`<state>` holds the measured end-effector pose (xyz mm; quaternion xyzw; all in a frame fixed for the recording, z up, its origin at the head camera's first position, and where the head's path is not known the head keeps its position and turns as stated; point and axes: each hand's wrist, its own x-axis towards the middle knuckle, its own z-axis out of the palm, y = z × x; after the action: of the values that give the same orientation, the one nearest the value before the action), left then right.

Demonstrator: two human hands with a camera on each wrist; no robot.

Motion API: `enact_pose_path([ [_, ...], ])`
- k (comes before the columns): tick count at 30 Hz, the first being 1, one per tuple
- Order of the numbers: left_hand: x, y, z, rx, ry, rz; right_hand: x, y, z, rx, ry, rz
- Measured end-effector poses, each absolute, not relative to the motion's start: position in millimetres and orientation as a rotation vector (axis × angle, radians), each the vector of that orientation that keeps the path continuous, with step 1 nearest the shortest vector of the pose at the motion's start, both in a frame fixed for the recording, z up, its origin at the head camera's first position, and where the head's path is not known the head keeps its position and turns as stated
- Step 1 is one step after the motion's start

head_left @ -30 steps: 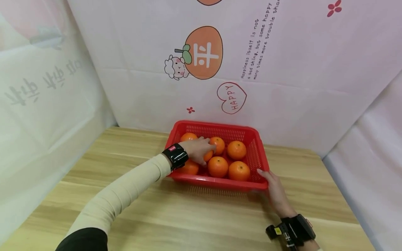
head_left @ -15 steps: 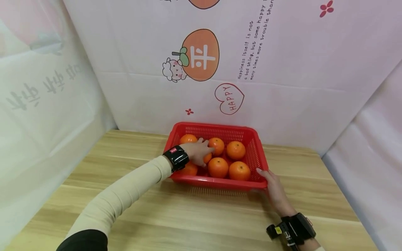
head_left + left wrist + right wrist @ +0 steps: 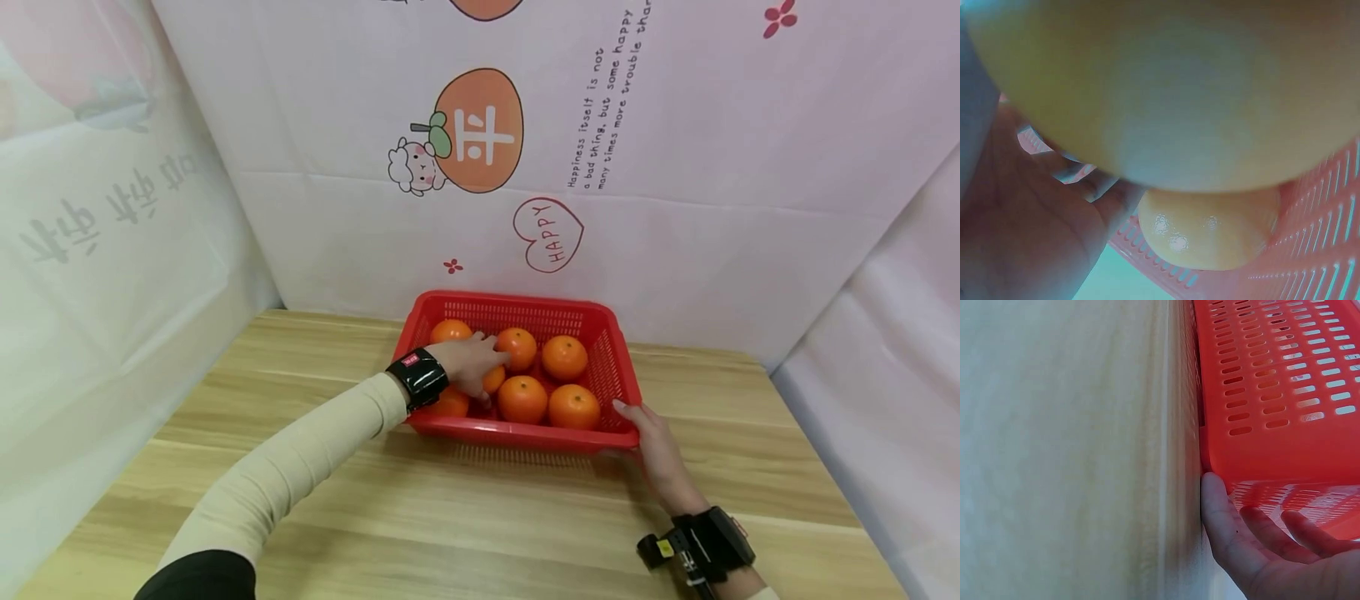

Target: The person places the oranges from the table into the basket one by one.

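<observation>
A red plastic basket (image 3: pixel 510 435) with slotted walls stands on the wooden table and holds several oranges. My left hand (image 3: pixel 468 362) reaches in from the left, its fingers and thumb around an orange (image 3: pixel 492 379) that they partly cover. In the left wrist view, a large blurred orange (image 3: pixel 1185 112) fills the top, and the left palm (image 3: pixel 1022 212) lies beside it. At the basket's near right corner, my right hand (image 3: pixel 660 454) grips the rim, thumb on top. The right wrist view has its fingers (image 3: pixel 1272 534) under the basket's slotted side (image 3: pixel 1254 450).
Other oranges lie around the left hand: one at the back left (image 3: pixel 452 331), one at the back right (image 3: pixel 565 357), one at the front right (image 3: pixel 573 407). A printed white cloth (image 3: pixel 675 267) hangs right behind the basket. Bare wooden table (image 3: pixel 420 525) stretches in front.
The head view has shifted slightly. Both hands keep nearly the same place, the left among the oranges and the right at the basket's corner.
</observation>
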<state>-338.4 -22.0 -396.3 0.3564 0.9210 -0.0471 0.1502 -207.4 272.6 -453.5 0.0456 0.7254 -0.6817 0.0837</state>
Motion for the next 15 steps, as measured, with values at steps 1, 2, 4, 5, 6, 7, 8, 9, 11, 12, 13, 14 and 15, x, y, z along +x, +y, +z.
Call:
enact_pose_path([
  [1, -338.5, -22.4, -396.4, 1.021, 2.647, -0.136, -207.8, 272.6, -453.4, 0.131, 2.165, -2.033],
  [2, -338.6, -22.7, -396.5, 1.017, 2.649, -0.134, -208.0, 272.5, -453.4, 0.125, 2.164, -2.033],
  [4, -338.7, -23.2, -396.4, 1.009, 2.648, -0.127, -208.2, 272.1, -453.5, 0.116, 2.161, -2.036],
  [5, -338.7, -23.5, -396.0, 1.003, 2.648, -0.122, -208.3, 272.0, -453.7, 0.113, 2.158, -2.037],
  [6, -338.6, -23.8, -395.6, 1.001, 2.646, -0.119, -208.3, 271.6, -453.8, 0.109, 2.155, -2.044],
  [7, -338.7, -24.3, -395.1, 1.000, 2.646, -0.114, -208.4, 271.2, -453.8, 0.106, 2.149, -2.052],
  [8, -338.5, -24.9, -394.0, 0.997, 2.645, -0.100, -208.2, 270.7, -453.7, 0.105, 2.144, -2.059],
  [9, -338.4, -25.8, -392.5, 0.999, 2.645, -0.083, -208.2, 270.3, -453.6, 0.103, 2.140, -2.065],
  [11, -338.7, -27.6, -388.0, 1.007, 2.650, -0.032, -208.1, 270.0, -453.0, 0.103, 2.144, -2.073],
  [12, -338.7, -28.9, -385.1, 1.019, 2.654, -0.002, -207.8, 270.2, -452.4, 0.107, 2.151, -2.073],
  [13, -338.8, -30.5, -381.3, 1.033, 2.659, 0.037, -207.3, 270.8, -451.6, 0.119, 2.165, -2.065],
  [14, -339.0, -32.5, -377.0, 1.049, 2.667, 0.074, -207.1, 272.0, -450.7, 0.133, 2.209, -2.036],
  [15, -339.4, -34.8, -372.3, 1.072, 2.681, 0.107, -207.1, 273.6, -449.6, 0.145, 2.255, -2.003],
])
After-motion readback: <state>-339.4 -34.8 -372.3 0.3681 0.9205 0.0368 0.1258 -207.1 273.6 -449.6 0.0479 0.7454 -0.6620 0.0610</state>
